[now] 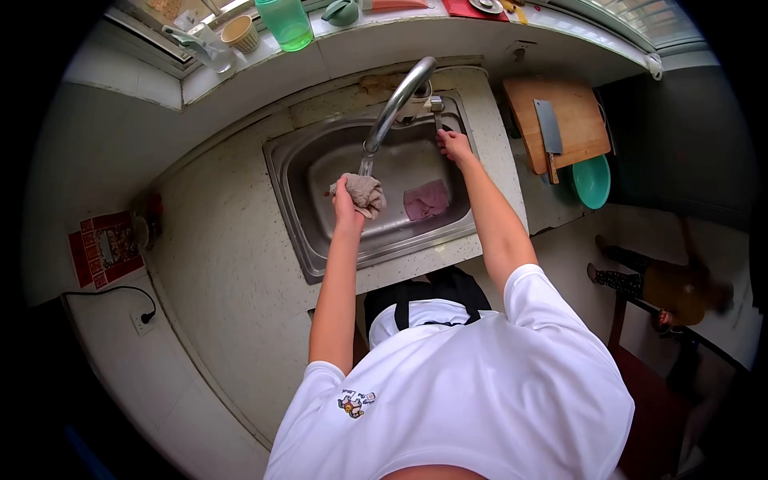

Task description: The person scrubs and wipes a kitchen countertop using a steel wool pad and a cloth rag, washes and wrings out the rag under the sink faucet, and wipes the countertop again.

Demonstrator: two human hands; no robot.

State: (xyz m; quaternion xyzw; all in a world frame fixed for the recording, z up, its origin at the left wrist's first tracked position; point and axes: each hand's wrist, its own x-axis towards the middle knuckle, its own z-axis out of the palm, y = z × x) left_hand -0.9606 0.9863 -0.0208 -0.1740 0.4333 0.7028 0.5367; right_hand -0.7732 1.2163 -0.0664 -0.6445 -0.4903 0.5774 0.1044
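No text reads clearly, even the shirt lettering [359,398].

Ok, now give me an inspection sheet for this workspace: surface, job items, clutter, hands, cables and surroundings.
Surface: pale speckled counter around a steel sink.
Job items: grey-beige cloth under the spout of the tap, with what looks like water running; pink cloth in the sink.
Clutter: cleaver lying on a wooden board; green bowl partly hidden by the board.
Hands: left hand holds the grey-beige cloth; right hand is at the tap lever, grip unclear.
Cables: black cable plugged into a socket at left.
Surroundings: green bottle on the windowsill; another person at right.
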